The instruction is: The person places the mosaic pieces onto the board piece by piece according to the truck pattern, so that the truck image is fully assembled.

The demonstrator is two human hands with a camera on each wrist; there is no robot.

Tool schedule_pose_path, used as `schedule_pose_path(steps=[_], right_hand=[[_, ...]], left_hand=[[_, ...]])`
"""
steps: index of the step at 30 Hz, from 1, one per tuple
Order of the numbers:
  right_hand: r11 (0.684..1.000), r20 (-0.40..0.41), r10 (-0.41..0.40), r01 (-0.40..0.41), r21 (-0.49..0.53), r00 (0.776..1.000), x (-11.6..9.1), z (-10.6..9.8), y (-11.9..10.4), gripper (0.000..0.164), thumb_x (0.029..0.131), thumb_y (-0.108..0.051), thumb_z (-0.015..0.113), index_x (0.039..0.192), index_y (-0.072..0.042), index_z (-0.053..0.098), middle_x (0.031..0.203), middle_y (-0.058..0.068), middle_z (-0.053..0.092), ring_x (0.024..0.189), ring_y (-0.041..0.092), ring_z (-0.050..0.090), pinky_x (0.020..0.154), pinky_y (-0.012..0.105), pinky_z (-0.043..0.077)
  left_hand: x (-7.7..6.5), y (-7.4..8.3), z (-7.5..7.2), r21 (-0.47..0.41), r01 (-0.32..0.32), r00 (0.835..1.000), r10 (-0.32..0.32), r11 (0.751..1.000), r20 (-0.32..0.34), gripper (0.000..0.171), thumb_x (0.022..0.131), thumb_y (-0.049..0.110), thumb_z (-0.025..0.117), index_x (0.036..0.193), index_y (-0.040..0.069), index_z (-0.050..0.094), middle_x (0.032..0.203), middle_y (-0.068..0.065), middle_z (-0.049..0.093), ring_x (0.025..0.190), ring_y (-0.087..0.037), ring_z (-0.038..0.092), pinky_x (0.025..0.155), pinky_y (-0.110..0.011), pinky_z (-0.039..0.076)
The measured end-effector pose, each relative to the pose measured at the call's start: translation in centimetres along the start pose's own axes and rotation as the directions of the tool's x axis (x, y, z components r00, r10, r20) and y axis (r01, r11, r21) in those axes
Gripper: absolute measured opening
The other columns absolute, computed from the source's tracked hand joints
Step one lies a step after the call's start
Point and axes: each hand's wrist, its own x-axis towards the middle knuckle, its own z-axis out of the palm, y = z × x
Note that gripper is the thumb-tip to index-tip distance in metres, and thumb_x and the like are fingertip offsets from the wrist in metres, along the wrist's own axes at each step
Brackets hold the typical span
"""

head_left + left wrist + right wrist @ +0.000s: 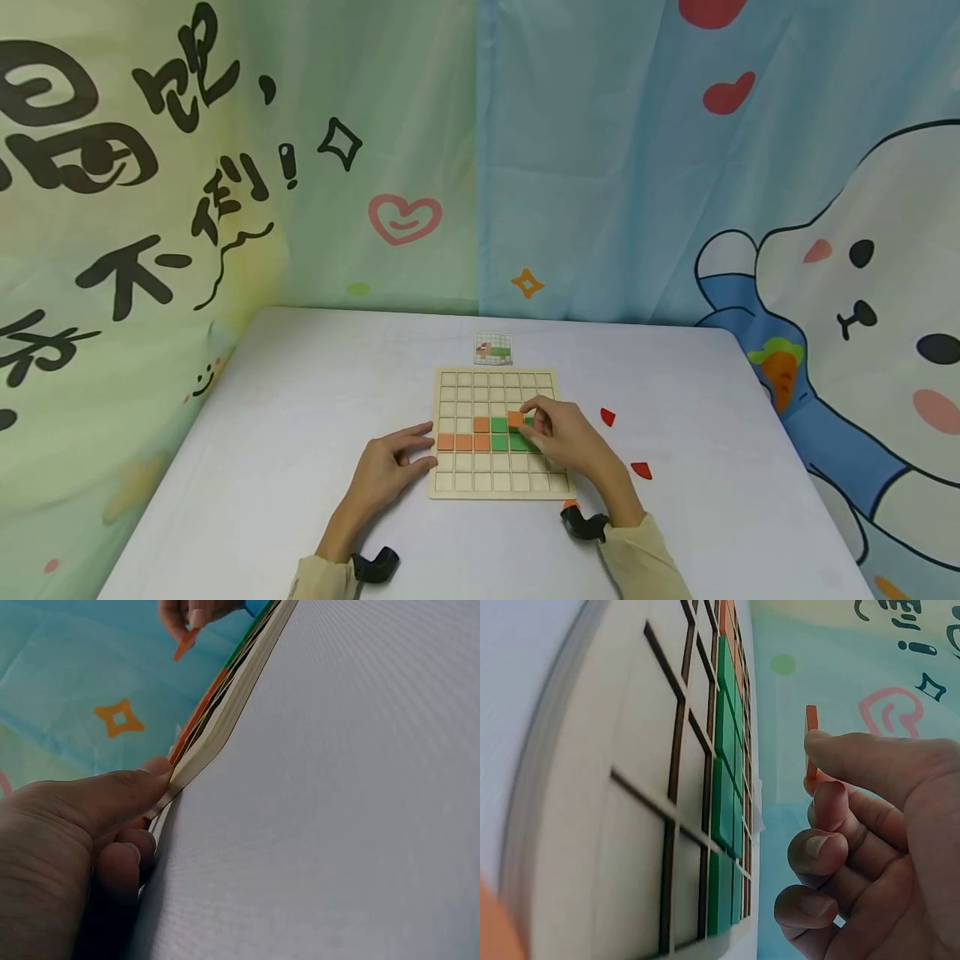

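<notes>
Between thumb and forefinger, my right hand (562, 429) pinches a thin square orange tile (515, 419). In the right wrist view that orange tile (812, 742) is held edge-on, away from the board's face. The wooden grid board (495, 483) has two rows of tiles set in its middle: orange tiles (463, 442) on the left and green tiles (498, 442) on the right, partly hidden by my right hand. My left hand (386, 471) rests at the board's left edge with its fingertips against it. In the left wrist view the thumb (127, 796) lies along the board's edge.
A small pattern card (492, 349) lies just beyond the board. To the right, two red pieces (607, 417) sit on the white table (262, 467). Another orange piece (571, 503) shows at the board's near right corner. Printed curtains (585, 192) hang behind the table.
</notes>
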Motion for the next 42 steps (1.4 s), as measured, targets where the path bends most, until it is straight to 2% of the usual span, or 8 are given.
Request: schedule_pose_path(steps=[8, 20, 27, 34, 42], right_hand=[[0.999, -0.019, 0.026, -0.027, -0.017, 0.999, 0.8, 0.6, -0.7, 0.026, 0.099, -0.021, 0.075, 0.122, -0.009, 0.07, 0.07, -0.007, 0.054, 0.062, 0.005, 0.046, 0.064, 0.023, 0.043], [1.0, 0.003, -0.005, 0.005, 0.005, 1.0, 2.1, 1.8, -0.5, 0.027, 0.102, -0.021, 0.072, 0.124, -0.006, 0.069, 0.072, -0.007, 0.059, 0.059, 0.005, 0.047, 0.065, 0.024, 0.046], [1.0, -0.003, -0.004, 0.004, -0.01, 1.0, 3.0, 2.4, -1.2, 0.026, 0.101, -0.019, 0.074, 0.123, -0.006, 0.07, 0.072, -0.007, 0.059, 0.06, 0.005, 0.048, 0.064, 0.024, 0.045], [0.998, 0.013, 0.024, -0.023, -0.065, 1.0, 4.0, 2.9, -1.7, 0.028, 0.101, -0.023, 0.074, 0.125, -0.008, 0.071, 0.073, -0.007, 0.06, 0.064, 0.006, 0.051, 0.073, 0.029, 0.05], [0.997, 0.027, 0.038, -0.036, -0.068, 0.999, 4.7, 3.2, -2.0, 0.029, 0.1, -0.024, 0.075, 0.124, -0.009, 0.072, 0.072, -0.007, 0.061, 0.061, 0.008, 0.052, 0.071, 0.03, 0.05]], left_hand=[[0.1, 0.2, -0.1, 0.001, 0.033, 0.999, -0.033, 0.999, 0.015, 0.028, 0.086, 0.019, 0.09, 0.112, 0.012, 0.083, 0.136, 0.0, 0.075, 0.054, 0.002, 0.043, 0.051, -0.017, 0.036], [0.0, 0.5, -0.1, 0.017, 0.045, 0.999, -0.046, 0.999, 0.017, 0.029, 0.085, 0.02, 0.09, 0.113, 0.012, 0.083, 0.137, -0.002, 0.075, 0.055, 0.0, 0.044, 0.052, -0.017, 0.037], [0.0, 0.4, 0.0, 0.022, 0.016, 1.0, -0.016, 1.0, 0.006, 0.029, 0.086, 0.019, 0.089, 0.112, 0.011, 0.083, 0.136, -0.004, 0.075, 0.054, 0.002, 0.043, 0.051, -0.018, 0.038], [0.0, 0.4, 0.0, 0.03, 0.038, 0.999, -0.038, 0.999, 0.007, 0.029, 0.085, 0.021, 0.09, 0.112, 0.013, 0.083, 0.136, -0.001, 0.076, 0.055, 0.002, 0.044, 0.052, -0.017, 0.037], [0.0, 0.4, 0.0, 0.012, 0.017, 1.0, -0.017, 1.0, 0.004, 0.03, 0.084, 0.019, 0.09, 0.112, 0.011, 0.083, 0.135, -0.005, 0.076, 0.054, 0.002, 0.044, 0.051, -0.017, 0.038]])
